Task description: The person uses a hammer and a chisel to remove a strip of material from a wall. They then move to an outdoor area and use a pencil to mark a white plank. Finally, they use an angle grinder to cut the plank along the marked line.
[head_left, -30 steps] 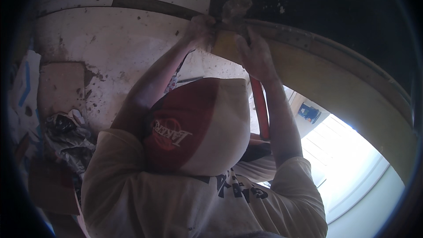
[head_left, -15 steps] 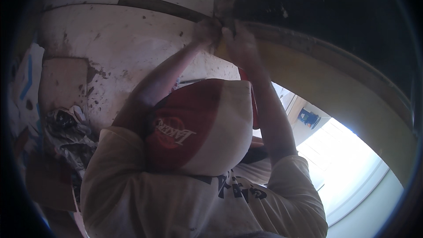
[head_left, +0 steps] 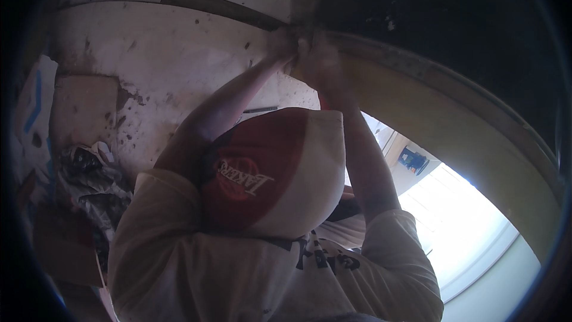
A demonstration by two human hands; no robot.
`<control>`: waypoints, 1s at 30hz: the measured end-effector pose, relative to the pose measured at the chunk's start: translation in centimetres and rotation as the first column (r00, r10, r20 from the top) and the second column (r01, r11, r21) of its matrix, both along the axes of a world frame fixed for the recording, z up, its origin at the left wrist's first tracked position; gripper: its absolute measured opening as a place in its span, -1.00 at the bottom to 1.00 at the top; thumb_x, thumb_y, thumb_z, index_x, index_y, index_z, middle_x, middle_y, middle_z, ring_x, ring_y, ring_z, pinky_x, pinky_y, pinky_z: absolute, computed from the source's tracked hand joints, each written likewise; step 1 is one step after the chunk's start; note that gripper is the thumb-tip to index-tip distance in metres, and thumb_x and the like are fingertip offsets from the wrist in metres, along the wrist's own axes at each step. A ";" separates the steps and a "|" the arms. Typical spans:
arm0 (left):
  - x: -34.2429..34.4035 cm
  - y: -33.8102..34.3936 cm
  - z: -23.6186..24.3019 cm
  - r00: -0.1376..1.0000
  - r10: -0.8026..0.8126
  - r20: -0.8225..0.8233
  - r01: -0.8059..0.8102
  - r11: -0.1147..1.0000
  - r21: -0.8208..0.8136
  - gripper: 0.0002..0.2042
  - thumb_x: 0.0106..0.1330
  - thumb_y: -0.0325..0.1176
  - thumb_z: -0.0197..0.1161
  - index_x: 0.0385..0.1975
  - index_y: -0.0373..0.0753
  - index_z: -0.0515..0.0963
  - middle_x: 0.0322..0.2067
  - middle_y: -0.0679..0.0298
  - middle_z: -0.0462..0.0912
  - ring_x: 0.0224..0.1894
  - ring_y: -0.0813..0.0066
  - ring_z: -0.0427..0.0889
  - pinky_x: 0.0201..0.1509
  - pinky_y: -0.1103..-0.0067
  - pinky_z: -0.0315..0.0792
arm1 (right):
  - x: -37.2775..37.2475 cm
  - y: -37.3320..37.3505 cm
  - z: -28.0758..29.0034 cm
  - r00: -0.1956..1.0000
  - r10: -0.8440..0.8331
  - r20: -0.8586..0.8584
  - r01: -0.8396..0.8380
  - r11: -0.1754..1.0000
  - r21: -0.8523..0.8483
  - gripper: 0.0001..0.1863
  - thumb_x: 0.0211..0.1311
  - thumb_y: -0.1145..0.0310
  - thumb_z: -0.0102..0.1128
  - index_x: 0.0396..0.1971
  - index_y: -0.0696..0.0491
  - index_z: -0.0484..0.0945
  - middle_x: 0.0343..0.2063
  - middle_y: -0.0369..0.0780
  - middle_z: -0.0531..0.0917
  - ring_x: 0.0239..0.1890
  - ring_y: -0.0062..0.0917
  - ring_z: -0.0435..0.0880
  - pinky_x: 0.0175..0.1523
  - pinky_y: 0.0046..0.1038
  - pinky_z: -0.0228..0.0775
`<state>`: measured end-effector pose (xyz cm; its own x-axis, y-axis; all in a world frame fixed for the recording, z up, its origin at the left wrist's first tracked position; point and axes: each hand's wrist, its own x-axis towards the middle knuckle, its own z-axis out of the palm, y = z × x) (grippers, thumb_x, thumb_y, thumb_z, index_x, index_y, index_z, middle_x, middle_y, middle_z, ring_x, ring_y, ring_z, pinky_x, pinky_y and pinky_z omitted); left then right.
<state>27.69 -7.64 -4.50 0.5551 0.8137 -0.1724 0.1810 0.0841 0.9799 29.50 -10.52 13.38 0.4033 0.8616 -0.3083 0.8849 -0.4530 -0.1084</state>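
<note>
Both my arms reach up to the corner where a black panel point(head_left: 441, 18) meets a pale, spotted surface point(head_left: 179, 42). My left hand point(head_left: 282, 45) is closed and blurred by motion, just left of the corner. Close beside it on the right, my right hand point(head_left: 320, 59) is also curled and blurred. A dark, smeared tool-like shape point(head_left: 304, 9) rises from between the hands against the panel's edge; its kind cannot be made out. Under the hands runs the yellowish-brown face of a curved-looking beam point(head_left: 429, 101).
A red and white cap point(head_left: 274, 173) fills the middle, between my arms. Crumpled plastic sheeting point(head_left: 92, 173) and a brown board point(head_left: 83, 107) are at the left. Bright light comes through an opening point(head_left: 465, 220) at the lower right, with a blue object point(head_left: 412, 160) beyond it.
My hands have shifted slightly downward at the corner and stay close together. The dark shape between them is still blurred. The cap has moved slightly to the right.
</note>
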 end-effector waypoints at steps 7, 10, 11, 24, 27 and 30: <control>0.5 -0.5 -2.1 1.000 -0.004 -0.003 0.004 0.999 0.032 -0.68 0.33 -0.16 0.14 -0.18 -0.31 0.61 -0.24 -0.09 0.70 -0.10 -0.05 0.70 -0.10 0.21 0.54 | 0.2 0.1 -0.9 0.997 0.047 0.064 -0.051 0.997 0.061 -0.48 0.43 0.16 0.06 0.14 0.32 0.37 -0.18 0.27 0.63 -0.08 0.25 0.60 0.06 0.07 0.45; -0.4 -0.1 1.1 0.998 -0.026 0.057 0.035 0.985 -0.167 -0.70 0.31 -0.14 0.17 -0.26 -0.29 0.63 -0.28 -0.07 0.71 -0.15 -0.03 0.72 -0.13 0.21 0.57 | -1.1 1.1 1.6 0.998 -0.061 -0.020 0.062 0.997 0.042 -0.49 0.42 0.18 0.07 0.13 0.32 0.37 -0.14 0.28 0.62 -0.06 0.25 0.60 0.07 0.06 0.45; -0.6 0.4 2.8 0.998 -0.020 0.056 0.034 0.963 -0.267 -0.70 0.30 -0.13 0.19 -0.32 -0.27 0.65 -0.32 -0.06 0.72 -0.20 0.00 0.74 -0.16 0.22 0.59 | -1.6 1.0 1.9 0.996 -0.086 -0.027 0.086 0.996 0.035 -0.49 0.42 0.19 0.07 0.13 0.32 0.37 -0.13 0.29 0.61 -0.05 0.26 0.59 0.07 0.06 0.45; 0.8 -0.5 -0.1 0.991 0.074 0.116 -0.068 0.996 -0.057 -0.73 0.31 -0.19 0.19 -0.33 -0.29 0.67 -0.30 -0.07 0.73 -0.17 0.00 0.74 -0.10 0.21 0.59 | -3.5 0.6 3.4 0.992 -0.096 -0.088 0.101 0.993 0.057 -0.48 0.43 0.17 0.05 0.14 0.32 0.38 -0.06 0.28 0.60 0.00 0.23 0.60 0.15 0.04 0.43; -0.1 0.7 2.7 0.992 -0.057 -0.116 0.047 0.995 -0.089 -0.72 0.31 -0.20 0.19 -0.34 -0.32 0.67 -0.32 -0.09 0.73 -0.17 -0.02 0.74 -0.09 0.22 0.59 | 0.2 -1.5 0.4 0.987 -0.157 -0.032 0.153 0.982 -0.115 -0.51 0.42 0.14 0.09 0.04 0.31 0.47 -0.03 0.28 0.59 0.01 0.21 0.60 0.15 0.02 0.44; 0.3 -0.9 1.1 0.984 -0.077 -0.159 0.079 0.997 0.004 -0.71 0.33 -0.19 0.18 -0.34 -0.32 0.67 -0.34 -0.09 0.73 -0.18 -0.02 0.74 -0.08 0.22 0.59 | 1.5 -2.1 -0.2 0.999 -0.035 0.010 0.035 0.997 -0.068 -0.46 0.41 0.09 0.10 0.07 0.33 0.48 0.04 0.29 0.56 0.11 0.17 0.55 0.23 -0.04 0.40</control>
